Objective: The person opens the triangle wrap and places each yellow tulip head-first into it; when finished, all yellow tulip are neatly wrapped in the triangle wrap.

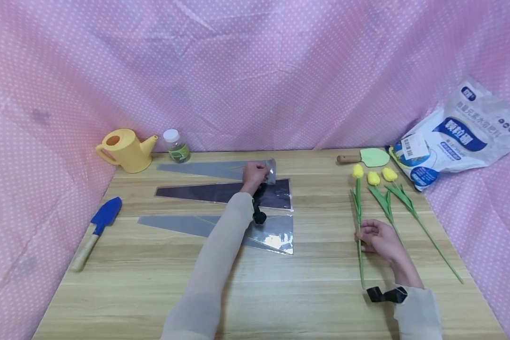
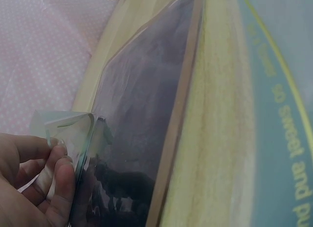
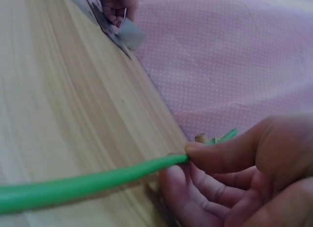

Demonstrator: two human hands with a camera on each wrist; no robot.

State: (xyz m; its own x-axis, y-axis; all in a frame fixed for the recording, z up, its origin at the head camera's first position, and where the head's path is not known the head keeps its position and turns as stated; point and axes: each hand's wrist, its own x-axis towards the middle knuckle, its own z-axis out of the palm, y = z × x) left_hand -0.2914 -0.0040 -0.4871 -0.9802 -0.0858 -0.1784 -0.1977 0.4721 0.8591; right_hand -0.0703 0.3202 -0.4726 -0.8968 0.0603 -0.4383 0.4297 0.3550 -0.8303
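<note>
At the back of the table my left hand [image 1: 254, 174] pinches the wide end of a grey tapered flower sleeve [image 1: 195, 168]. In the left wrist view, thumb and fingers hold its lifted clear film edge [image 2: 73, 131]. A dark sleeve [image 1: 208, 192] lies just in front of it, and a second grey sleeve [image 1: 170, 224] with yellow lettering is nearer. My right hand [image 1: 382, 241] pinches the green stem [image 3: 98, 185] of the leftmost yellow tulip [image 1: 357, 171] between thumb and fingers. Two more tulips, a middle one [image 1: 373, 178] and a right one [image 1: 389, 174], lie beside it.
A yellow watering can [image 1: 131, 151] and a white-capped bottle [image 1: 176, 146] stand at the back left. A blue trowel [image 1: 105, 213] lies on the left. At the back right are a green trowel [image 1: 374, 157] and a white fertilizer bag [image 1: 463, 134]. Pink cloth hangs around.
</note>
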